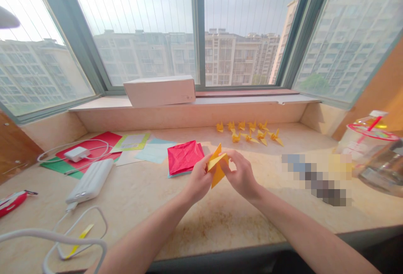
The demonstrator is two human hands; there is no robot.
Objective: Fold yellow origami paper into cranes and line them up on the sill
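Note:
A partly folded piece of yellow origami paper (218, 165) is held up over the counter, its pointed flaps sticking up and down. My left hand (201, 177) pinches it from the left side. On the right, the fingers of my right hand (241, 171) are closed on its other edge. Just behind my left hand lies a stack of crumpled red paper (184, 157) with a blue edge showing underneath. Farther back, several small yellow paper cranes (252, 132) stand in two rows.
Coloured sheets (94, 146), a white charger (76, 154) and a power bank (91, 180) with cables lie left. A red-handled tool (13, 202) is at the far left. A lidded cup (367, 143) and a glass vessel (385, 173) stand right. A white box (160, 91) rests on the sill.

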